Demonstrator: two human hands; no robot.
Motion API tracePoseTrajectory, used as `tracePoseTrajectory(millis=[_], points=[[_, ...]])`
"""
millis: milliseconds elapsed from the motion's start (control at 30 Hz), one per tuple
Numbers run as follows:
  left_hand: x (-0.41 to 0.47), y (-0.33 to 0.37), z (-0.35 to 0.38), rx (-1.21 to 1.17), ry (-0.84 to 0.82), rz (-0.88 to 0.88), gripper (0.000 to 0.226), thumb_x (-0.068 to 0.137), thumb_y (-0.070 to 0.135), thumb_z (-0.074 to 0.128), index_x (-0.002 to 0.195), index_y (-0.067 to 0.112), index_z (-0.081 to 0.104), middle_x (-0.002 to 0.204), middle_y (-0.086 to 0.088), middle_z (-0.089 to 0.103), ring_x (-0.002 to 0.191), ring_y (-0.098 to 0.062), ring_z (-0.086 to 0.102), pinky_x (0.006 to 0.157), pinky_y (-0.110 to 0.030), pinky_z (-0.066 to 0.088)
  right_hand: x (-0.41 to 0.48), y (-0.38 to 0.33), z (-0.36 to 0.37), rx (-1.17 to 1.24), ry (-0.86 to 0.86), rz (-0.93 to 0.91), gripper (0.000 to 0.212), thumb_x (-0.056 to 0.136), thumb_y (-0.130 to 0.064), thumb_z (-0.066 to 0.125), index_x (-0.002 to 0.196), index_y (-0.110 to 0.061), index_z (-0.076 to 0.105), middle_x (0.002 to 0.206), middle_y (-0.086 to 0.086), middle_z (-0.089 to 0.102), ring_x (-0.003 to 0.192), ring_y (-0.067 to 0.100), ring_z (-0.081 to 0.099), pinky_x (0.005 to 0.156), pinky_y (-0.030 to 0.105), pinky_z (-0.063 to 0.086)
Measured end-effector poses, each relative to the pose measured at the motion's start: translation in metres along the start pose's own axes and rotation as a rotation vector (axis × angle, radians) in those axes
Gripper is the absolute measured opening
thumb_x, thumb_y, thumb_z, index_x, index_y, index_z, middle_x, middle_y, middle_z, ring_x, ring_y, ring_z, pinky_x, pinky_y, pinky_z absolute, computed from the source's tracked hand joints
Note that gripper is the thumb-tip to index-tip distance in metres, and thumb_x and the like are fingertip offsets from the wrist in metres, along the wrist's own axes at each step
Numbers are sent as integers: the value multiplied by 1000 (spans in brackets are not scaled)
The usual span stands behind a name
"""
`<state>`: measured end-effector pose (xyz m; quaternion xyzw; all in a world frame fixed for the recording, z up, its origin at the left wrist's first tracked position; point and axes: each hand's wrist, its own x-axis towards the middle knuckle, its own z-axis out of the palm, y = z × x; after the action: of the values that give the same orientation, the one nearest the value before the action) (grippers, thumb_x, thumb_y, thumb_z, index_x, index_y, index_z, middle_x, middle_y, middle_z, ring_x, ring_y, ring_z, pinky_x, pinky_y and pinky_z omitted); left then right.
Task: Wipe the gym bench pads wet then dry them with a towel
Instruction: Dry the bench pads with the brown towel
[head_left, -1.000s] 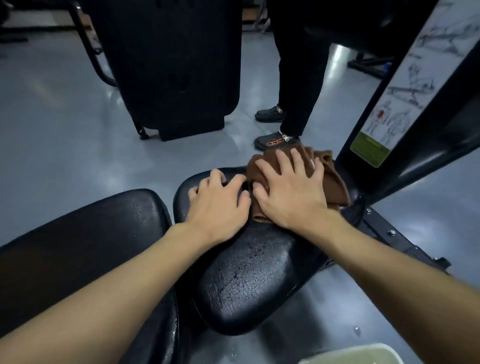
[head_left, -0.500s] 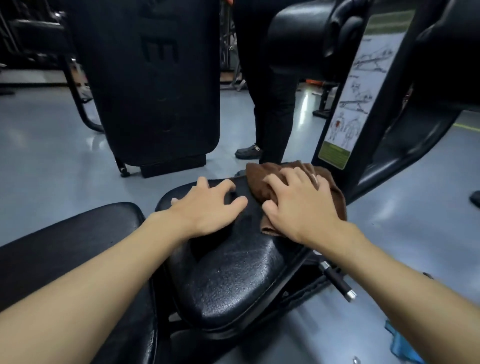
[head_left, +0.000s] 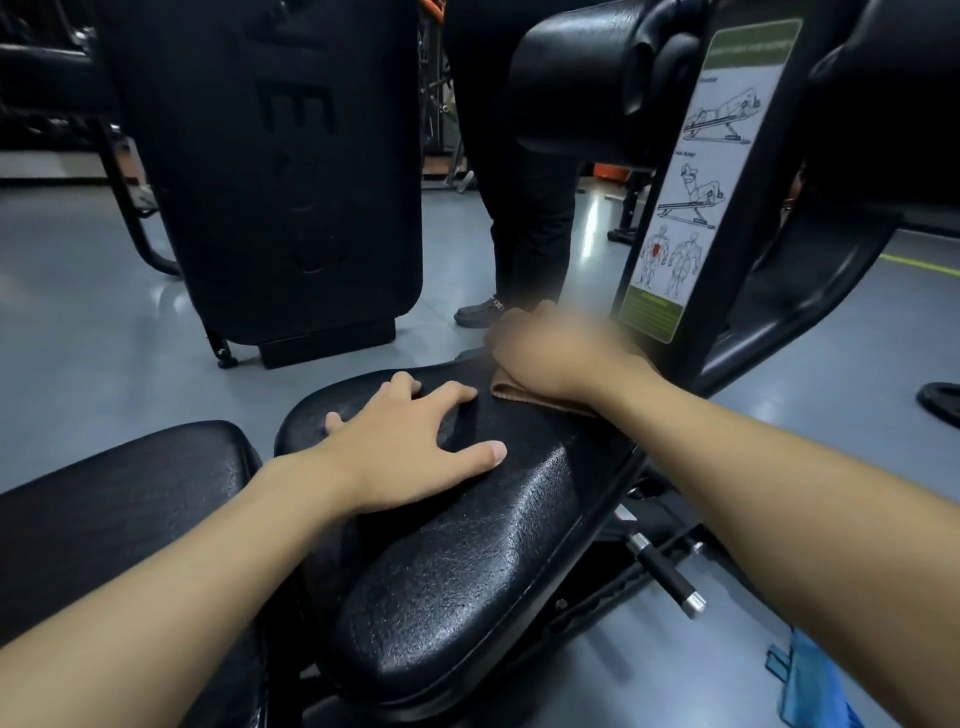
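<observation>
I count two hands in my feed. The left hand (head_left: 410, 447) lies palm down on the black textured vinyl seat pad (head_left: 467, 571), fingers spread and nearly straight, thumb out to the side, holding nothing. The right hand (head_left: 561, 353) sits on top of the one brown folded towel (head_left: 524, 393) at the far end of that same pad. It is smeared with blur, so I cannot tell whether its fingers lie flat or curl into the cloth. Only the towel's near edge shows from under the wrist.

There are two bench pads close to me: the seat pad under both hands, and a second black vinyl pad (head_left: 130, 493) just beside it on the left, with a narrow gap between them.

One black padded roller (head_left: 587, 78) hangs above the far end, next to one white and green exercise placard (head_left: 696, 182) on the black frame upright. A tall black upright panel (head_left: 280, 171) stands on the grey glossy floor (head_left: 78, 312) beyond the bench. A person in dark trousers (head_left: 524, 208) stands just past the towel (one dark shoe (head_left: 478, 314) shows). One black and silver adjustment pin (head_left: 667, 577) juts out below the seat on the right. One blue cloth (head_left: 810, 686) lies on the floor at the lower right corner, and a dark weight plate (head_left: 943, 402) lies at the right edge.
</observation>
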<state>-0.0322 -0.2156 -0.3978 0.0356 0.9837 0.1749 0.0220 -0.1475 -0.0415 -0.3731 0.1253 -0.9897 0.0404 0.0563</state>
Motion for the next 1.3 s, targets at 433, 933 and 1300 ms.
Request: tracePoseTrajectory(millis=[433, 933, 1300], points=[[-4, 2, -1, -45, -50, -56, 77, 64, 94, 36, 134, 65, 25, 153, 5, 21, 140, -19, 32, 111, -67, 13, -96, 30, 23, 84, 240, -67, 54, 89, -51, 27, 142, -44, 36, 155, -8, 33, 149, 21, 14, 115, 52, 17], [-31, -8, -1, 104, -72, -16, 94, 60, 98, 32, 144, 64, 7, 165, 4, 6, 152, -21, 1, 114, -64, 17, -57, 14, 4, -35, 53, -114, 52, 95, -63, 21, 146, -53, 20, 162, -6, 20, 149, 34, 11, 113, 64, 11], [-24, -17, 0, 59, -99, -35, 102, 48, 102, 31, 141, 67, 8, 165, 5, 4, 152, -20, -1, 115, -61, 16, -9, -3, 4, -27, -16, -151, 48, 92, -52, 27, 138, -43, 40, 149, 0, 41, 138, 34, 32, 105, 61, 21]])
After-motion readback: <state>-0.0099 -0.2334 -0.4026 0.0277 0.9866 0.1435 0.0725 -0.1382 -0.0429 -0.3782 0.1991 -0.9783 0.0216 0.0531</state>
